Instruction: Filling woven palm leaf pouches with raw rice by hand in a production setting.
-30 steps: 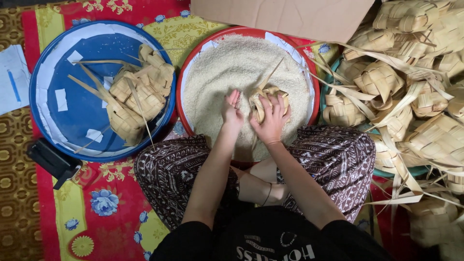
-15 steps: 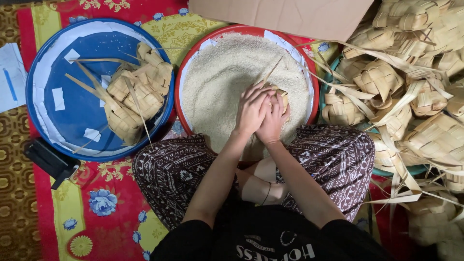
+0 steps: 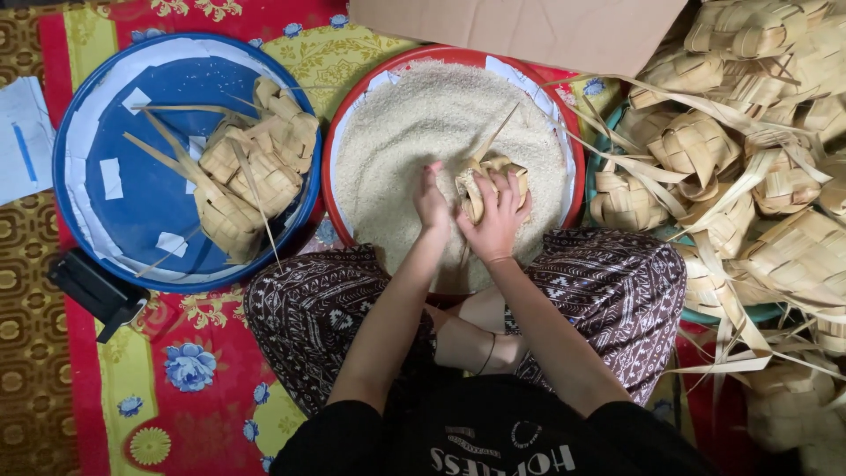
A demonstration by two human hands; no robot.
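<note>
The right hand (image 3: pixel 496 220) is curled around a woven palm-leaf pouch (image 3: pixel 487 176), gripping it just above the rice (image 3: pixel 423 132) in the red basin (image 3: pixel 328 167), near the middle of the view. The left hand (image 3: pixel 431 201) sits just beside it at nine o'clock, fingers together and dipped against the rice; whether it pinches any grains I cannot tell. At nine o'clock from the red basin a blue basin (image 3: pixel 88 176) holds several pouches, and at three o'clock lies a pile of empty woven pouches (image 3: pixel 749 176)
</note>
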